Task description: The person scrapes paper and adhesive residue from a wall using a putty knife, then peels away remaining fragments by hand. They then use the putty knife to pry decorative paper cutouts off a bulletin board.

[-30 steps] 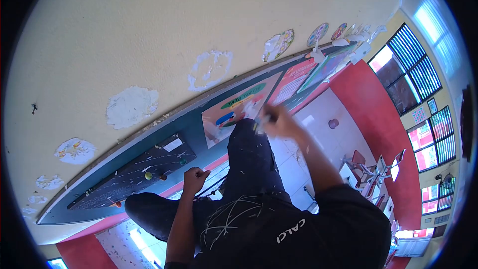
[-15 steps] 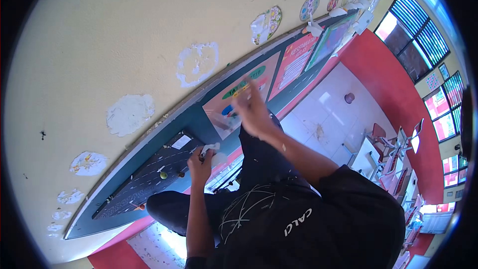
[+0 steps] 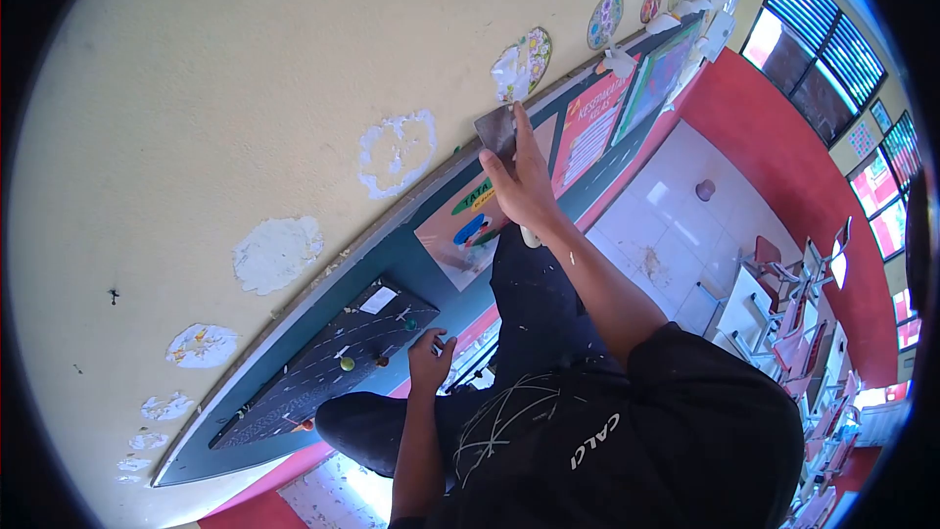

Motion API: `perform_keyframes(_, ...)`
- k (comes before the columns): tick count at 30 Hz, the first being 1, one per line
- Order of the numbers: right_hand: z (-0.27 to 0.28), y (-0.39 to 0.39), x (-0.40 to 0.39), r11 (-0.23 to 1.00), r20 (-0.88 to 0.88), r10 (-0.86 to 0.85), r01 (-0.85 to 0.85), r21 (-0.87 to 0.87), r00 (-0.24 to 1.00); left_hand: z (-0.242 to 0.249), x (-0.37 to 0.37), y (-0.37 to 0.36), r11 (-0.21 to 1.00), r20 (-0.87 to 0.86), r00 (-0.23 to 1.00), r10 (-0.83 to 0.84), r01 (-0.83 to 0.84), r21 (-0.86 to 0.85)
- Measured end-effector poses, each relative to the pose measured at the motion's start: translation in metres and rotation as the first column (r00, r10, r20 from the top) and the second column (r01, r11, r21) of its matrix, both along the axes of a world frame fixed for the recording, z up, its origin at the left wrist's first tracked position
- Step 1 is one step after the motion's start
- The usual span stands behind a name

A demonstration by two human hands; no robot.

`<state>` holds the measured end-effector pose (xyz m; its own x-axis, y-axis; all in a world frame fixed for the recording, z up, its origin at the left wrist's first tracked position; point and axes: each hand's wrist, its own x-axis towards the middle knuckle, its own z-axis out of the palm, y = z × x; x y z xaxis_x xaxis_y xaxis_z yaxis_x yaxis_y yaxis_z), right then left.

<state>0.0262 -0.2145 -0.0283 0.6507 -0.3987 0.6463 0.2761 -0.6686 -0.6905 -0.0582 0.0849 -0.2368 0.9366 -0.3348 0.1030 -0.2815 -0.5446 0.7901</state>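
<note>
A scraper (image 3: 496,131) is gripped by the right hand (image 3: 529,188); behind, a poster (image 3: 456,257) is partly blocked; the left hand (image 3: 429,364) is half-curled, empty.

Head-worn view, forward and down

Scraper (image 3: 496,132): blade dull gry-brn, handle end (image 3: 530,237) off-wht. Wall (image 3: 196,88): crm, w/ wht patches (image 3: 278,255), one flecked yel-orange. Egg cutout (image 3: 540,52) nearest blade: multicol. floral, part wht. Board (image 3: 406,269): dk grn-blue. Poster (image 3: 455,260): peach, grn oval, blue fig. Next poster (image 3: 580,116): red, wht txt. Panel (image 3: 318,367): blk, wht dashed lines. Shirt (image 3: 705,411): blk, wht line graphic + letters. Far wall (image 3: 783,157): red.
</note>
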Motion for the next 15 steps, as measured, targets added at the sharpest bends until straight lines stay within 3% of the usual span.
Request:
perform_keyframes(4, -0.002, -0.006, -0.007, 0.964, -0.123, 0.162, -0.130, 0.234, 0.979, -0.002, 0.004, 0.001, 1.000, -0.040, 0.999, 0.014, -0.013, 0.006)
perform_keyframes(15, 0.011, 0.001, -0.013, 0.910, -0.081, 0.286, -0.244, 0.336, 0.955, -0.007, 0.005, 0.004, 1.000, -0.034, 0.999, 0.026, -0.026, 0.004)
